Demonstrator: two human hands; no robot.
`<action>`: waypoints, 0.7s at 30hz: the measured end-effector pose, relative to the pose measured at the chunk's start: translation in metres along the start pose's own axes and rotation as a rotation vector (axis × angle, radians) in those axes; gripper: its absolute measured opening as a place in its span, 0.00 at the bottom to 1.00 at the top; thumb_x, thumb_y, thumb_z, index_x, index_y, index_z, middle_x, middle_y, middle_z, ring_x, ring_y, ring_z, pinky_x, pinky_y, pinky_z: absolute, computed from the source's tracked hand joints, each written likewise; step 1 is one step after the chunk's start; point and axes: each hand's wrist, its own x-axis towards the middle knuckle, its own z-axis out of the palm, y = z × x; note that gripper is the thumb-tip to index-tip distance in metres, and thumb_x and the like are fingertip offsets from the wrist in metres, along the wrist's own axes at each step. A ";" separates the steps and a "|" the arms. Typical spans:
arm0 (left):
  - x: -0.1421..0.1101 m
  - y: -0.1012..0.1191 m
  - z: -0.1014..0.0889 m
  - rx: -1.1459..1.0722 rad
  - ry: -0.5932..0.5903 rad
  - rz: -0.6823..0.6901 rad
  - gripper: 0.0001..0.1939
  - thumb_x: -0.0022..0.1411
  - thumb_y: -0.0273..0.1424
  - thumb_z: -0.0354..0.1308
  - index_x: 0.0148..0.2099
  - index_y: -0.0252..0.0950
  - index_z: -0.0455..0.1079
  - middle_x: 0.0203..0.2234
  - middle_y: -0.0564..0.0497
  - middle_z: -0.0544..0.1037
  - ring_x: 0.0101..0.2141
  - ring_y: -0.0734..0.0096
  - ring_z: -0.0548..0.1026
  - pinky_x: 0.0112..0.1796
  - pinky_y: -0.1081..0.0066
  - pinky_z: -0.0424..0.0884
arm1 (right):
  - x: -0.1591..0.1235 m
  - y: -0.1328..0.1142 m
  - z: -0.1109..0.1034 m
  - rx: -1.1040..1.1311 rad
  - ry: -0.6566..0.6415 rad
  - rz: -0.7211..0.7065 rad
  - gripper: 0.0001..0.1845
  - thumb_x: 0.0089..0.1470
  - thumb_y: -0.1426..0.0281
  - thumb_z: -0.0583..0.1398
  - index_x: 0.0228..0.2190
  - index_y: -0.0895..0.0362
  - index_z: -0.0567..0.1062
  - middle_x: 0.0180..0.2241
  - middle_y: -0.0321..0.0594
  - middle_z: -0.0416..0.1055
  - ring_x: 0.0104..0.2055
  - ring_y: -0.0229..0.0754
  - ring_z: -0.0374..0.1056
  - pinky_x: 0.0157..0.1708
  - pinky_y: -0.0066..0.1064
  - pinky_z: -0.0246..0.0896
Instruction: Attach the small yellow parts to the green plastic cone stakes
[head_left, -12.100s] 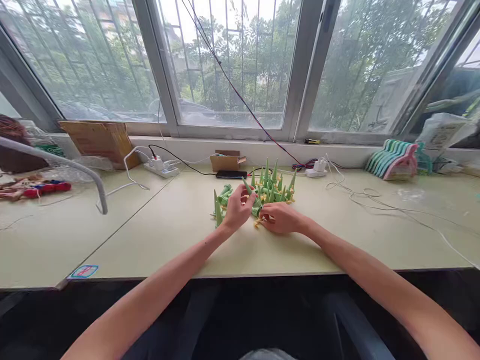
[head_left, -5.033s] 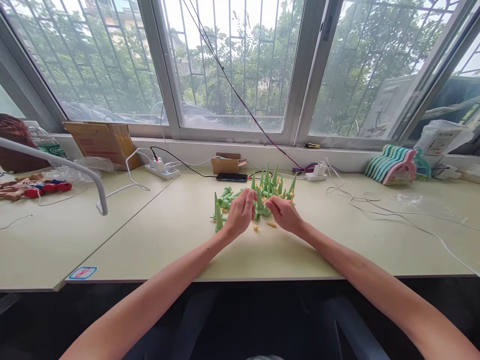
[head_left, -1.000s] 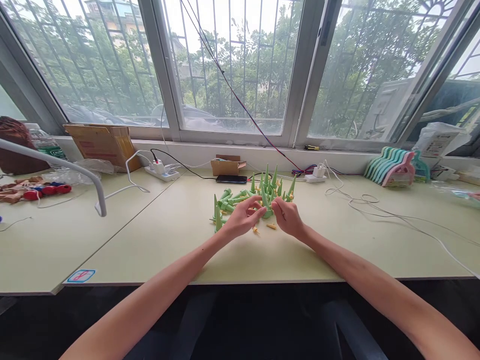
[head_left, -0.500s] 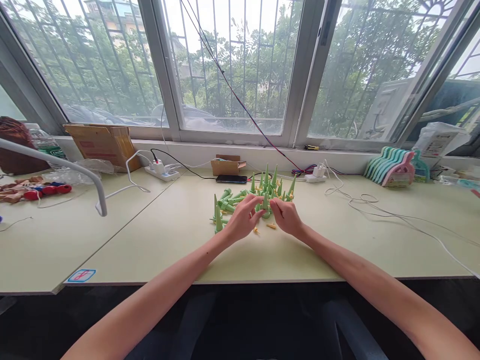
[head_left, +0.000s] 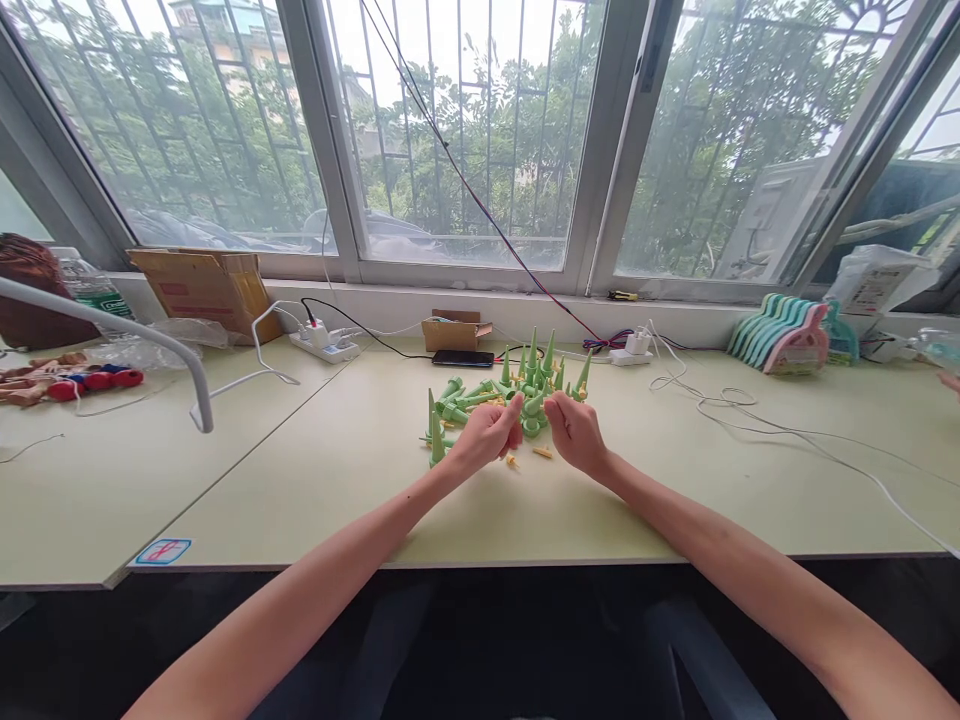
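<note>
My left hand [head_left: 489, 432] is closed, thumb upward, at the front of a group of green plastic cones. A tilted green cone [head_left: 533, 405] shows right beside its thumb and appears to be gripped there. Just to the right, my right hand [head_left: 576, 430] has its fingers curled in a pinch, facing that cone; whatever lies inside is hidden. Behind both hands several green cones [head_left: 532, 355] stand upright. Other green pieces [head_left: 452, 410] lie to the left. Small yellow pegs [head_left: 542, 453] rest on the table in front of the hands.
A black phone [head_left: 463, 358] and a small open cardboard box [head_left: 456, 330] sit behind the cones. Power strips [head_left: 324, 345] and white cables [head_left: 739, 400] lie at the back. Teal and pink hangers [head_left: 780, 332] stand right. Part of another person's hand [head_left: 951, 382] shows at the right edge.
The green cone between my hands has gone from upright to tilted. My left hand's fingers have curled in more. Another person's hand with a clear item has appeared at the right edge.
</note>
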 end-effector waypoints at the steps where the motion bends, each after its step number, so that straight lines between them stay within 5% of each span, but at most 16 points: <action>1: 0.000 0.000 0.000 -0.013 -0.038 -0.018 0.37 0.65 0.56 0.40 0.18 0.32 0.66 0.10 0.53 0.65 0.12 0.81 0.61 0.18 0.76 0.57 | 0.000 0.000 0.000 0.007 -0.012 -0.022 0.19 0.67 0.65 0.47 0.23 0.54 0.53 0.19 0.29 0.49 0.20 0.33 0.45 0.22 0.25 0.44; 12: -0.002 0.003 -0.003 -0.023 -0.072 -0.009 0.33 0.63 0.56 0.46 0.28 0.30 0.74 0.17 0.52 0.71 0.13 0.83 0.60 0.17 0.76 0.56 | -0.002 0.002 -0.001 0.056 -0.067 -0.056 0.18 0.67 0.67 0.47 0.24 0.54 0.55 0.20 0.29 0.51 0.21 0.32 0.46 0.22 0.25 0.46; 21: -0.003 0.001 -0.003 0.067 -0.024 0.134 0.23 0.62 0.49 0.54 0.28 0.33 0.67 0.16 0.58 0.62 0.17 0.79 0.61 0.19 0.76 0.58 | -0.004 0.008 0.000 0.085 -0.089 -0.013 0.19 0.68 0.65 0.45 0.24 0.54 0.54 0.19 0.29 0.51 0.19 0.32 0.46 0.21 0.26 0.44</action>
